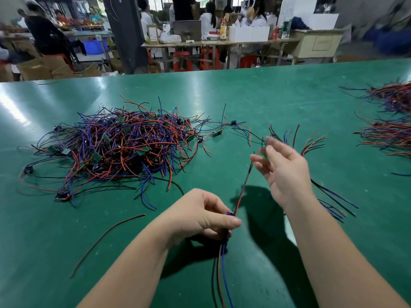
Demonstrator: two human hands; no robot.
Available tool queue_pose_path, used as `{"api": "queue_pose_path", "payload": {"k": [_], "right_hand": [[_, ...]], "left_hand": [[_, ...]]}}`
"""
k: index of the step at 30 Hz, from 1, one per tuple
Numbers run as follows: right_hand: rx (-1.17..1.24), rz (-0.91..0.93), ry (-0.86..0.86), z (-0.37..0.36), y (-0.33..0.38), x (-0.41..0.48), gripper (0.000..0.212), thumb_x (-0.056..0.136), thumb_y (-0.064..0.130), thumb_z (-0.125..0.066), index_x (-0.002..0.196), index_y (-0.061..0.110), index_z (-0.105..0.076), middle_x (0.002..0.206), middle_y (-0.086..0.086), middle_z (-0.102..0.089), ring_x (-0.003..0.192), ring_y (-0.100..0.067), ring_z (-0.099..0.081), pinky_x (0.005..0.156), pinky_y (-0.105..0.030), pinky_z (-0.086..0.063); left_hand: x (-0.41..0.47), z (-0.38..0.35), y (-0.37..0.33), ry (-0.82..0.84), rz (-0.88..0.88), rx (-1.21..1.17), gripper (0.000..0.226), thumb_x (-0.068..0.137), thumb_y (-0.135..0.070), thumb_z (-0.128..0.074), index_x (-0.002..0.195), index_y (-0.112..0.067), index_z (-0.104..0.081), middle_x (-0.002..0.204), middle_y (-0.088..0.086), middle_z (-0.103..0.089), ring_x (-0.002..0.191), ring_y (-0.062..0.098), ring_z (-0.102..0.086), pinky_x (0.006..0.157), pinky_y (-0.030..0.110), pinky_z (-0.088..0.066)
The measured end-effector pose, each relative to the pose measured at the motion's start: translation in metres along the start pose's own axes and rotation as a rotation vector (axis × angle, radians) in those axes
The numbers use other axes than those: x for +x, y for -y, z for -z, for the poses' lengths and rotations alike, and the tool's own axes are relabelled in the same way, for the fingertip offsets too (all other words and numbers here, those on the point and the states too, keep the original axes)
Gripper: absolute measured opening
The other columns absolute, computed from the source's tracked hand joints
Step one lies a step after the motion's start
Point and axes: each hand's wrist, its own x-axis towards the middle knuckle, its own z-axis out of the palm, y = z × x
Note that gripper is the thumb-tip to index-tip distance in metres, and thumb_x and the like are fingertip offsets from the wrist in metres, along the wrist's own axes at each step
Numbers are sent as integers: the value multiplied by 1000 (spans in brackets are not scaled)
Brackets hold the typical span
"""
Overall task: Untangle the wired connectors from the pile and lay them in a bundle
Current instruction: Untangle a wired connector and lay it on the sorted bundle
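Note:
A big tangled pile of red, blue and black wired connectors (120, 147) with small green boards lies on the green table (266, 92) at the left. My left hand (200, 216) pinches one wired connector (242, 190) above the table near the front; its red, black and blue leads hang down below the hand. My right hand (282, 167) is raised to the right with fingers spread, its fingertips touching the upper red and black lead. Under and behind that hand a small bundle of laid-out connectors (311, 143) fans out.
A loose red-brown wire (106, 238) lies at the front left. One separate connector (233, 123) sits just right of the pile. Two more wire bundles (391, 134) lie at the far right edge. Beyond the table, people sit at other benches.

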Motion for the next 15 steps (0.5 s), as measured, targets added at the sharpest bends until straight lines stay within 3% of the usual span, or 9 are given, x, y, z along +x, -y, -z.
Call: {"api": "queue_pose_path", "payload": {"k": [2, 4, 8, 10, 13, 15], "right_hand": [[-165, 148, -56, -1, 1, -1, 24, 92, 1, -52, 100, 24, -52, 93, -3, -54, 62, -12, -65, 61, -23, -49], [-376, 295, -18, 0, 1, -4, 26, 86, -2, -54, 88, 24, -52, 85, -1, -56, 59, -11, -59, 60, -22, -45], [-814, 347, 523, -9, -14, -23, 13, 77, 17, -75, 78, 25, -65, 78, 8, -64, 60, -7, -55, 56, -14, -41], [-991, 430, 643, -13, -27, -29, 19, 71, 23, -81, 78, 25, -63, 77, 9, -63, 61, -5, -55, 56, -11, -41], [-993, 576, 526, -18, -33, -28, 19, 71, 18, -81, 74, 16, -63, 70, 6, -62, 60, -8, -54, 58, -17, -44], [-926, 629, 457, -18, -31, -26, 16, 72, 15, -80, 74, 13, -64, 68, 7, -64, 60, -7, -56, 58, -14, -44]], "left_hand": [[1, 2, 1, -125, -27, -68, 25, 54, -22, -83, 68, -9, -67, 66, 13, -68, 58, 19, -67, 56, 26, -57], [7, 3, 2, -283, -65, -182, 28, 61, -19, -81, 77, -3, -65, 66, 11, -69, 57, 15, -67, 54, 24, -56], [16, 7, 1, -456, -105, -381, 17, 73, -15, -76, 77, -3, -66, 65, 8, -70, 53, 10, -65, 48, 19, -53], [18, 10, 2, -449, -126, -402, 21, 68, -24, -75, 71, -4, -69, 64, 9, -69, 52, 11, -64, 50, 20, -54], [18, 9, 2, -390, -183, -407, 30, 68, -40, -69, 63, -11, -74, 68, 8, -70, 59, 13, -67, 59, 26, -58], [18, 8, -1, -348, -218, -429, 36, 68, -45, -67, 76, -11, -73, 76, 6, -72, 67, 14, -70, 59, 26, -58]]}}
